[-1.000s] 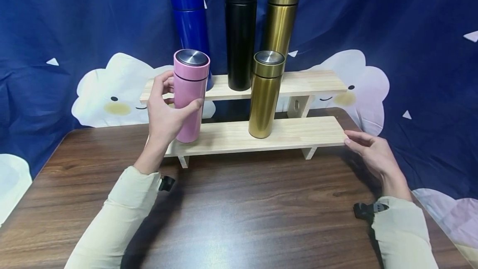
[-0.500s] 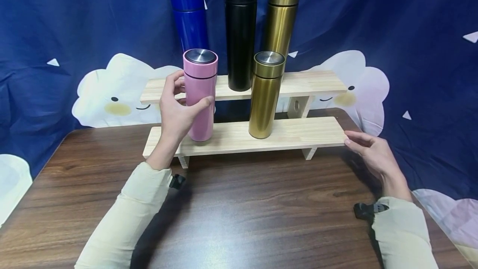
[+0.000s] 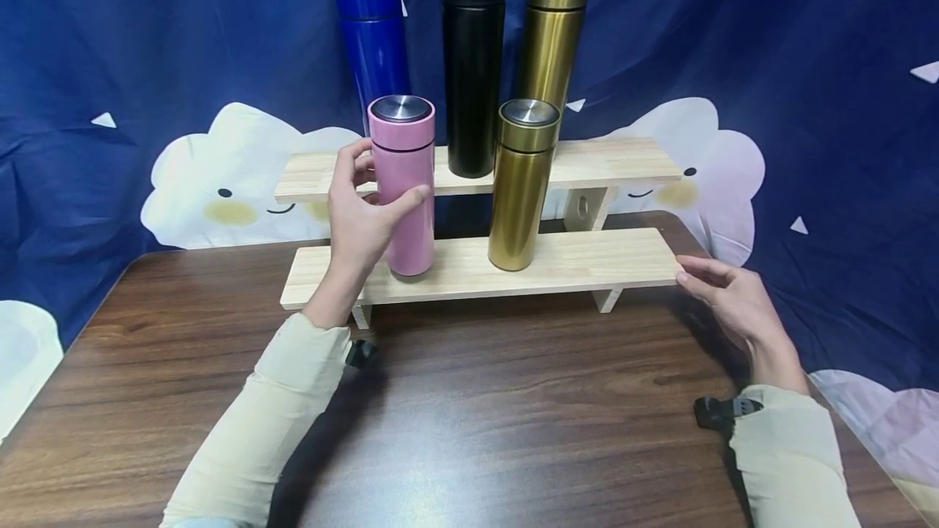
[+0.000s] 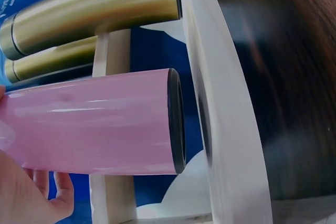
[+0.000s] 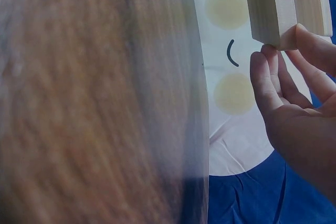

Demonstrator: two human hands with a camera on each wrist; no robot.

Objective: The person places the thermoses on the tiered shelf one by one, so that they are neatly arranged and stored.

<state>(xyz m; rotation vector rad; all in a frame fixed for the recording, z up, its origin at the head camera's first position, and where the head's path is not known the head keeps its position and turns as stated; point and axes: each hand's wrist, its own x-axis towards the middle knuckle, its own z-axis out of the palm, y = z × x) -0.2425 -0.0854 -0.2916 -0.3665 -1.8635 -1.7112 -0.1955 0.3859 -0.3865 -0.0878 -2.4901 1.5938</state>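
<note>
My left hand [image 3: 361, 222] grips a pink thermos bottle [image 3: 402, 178] with a steel lid top, fingers behind and thumb across the front. The bottle stands upright over the left part of the lower board [image 3: 601, 259] of a two-tier wooden shelf; in the left wrist view a narrow gap shows between its dark base [image 4: 177, 121] and the board. A short gold thermos [image 3: 522, 194] stands on that board, right of the pink one. My right hand [image 3: 734, 308] pinches the right end of the lower board between thumb [image 5: 315, 48] and fingers.
On the upper board [image 3: 616, 161] stand a tall blue thermos [image 3: 374, 55], a black one [image 3: 473, 72] and a tall gold one [image 3: 553, 47]. The shelf rests on a brown wooden table [image 3: 513, 398], before a blue curtain [image 3: 807, 186] with printed clouds.
My left hand has carried the pink thermos to the right along the lower board, closer to the short gold one. My right hand has stayed at the board's end.
</note>
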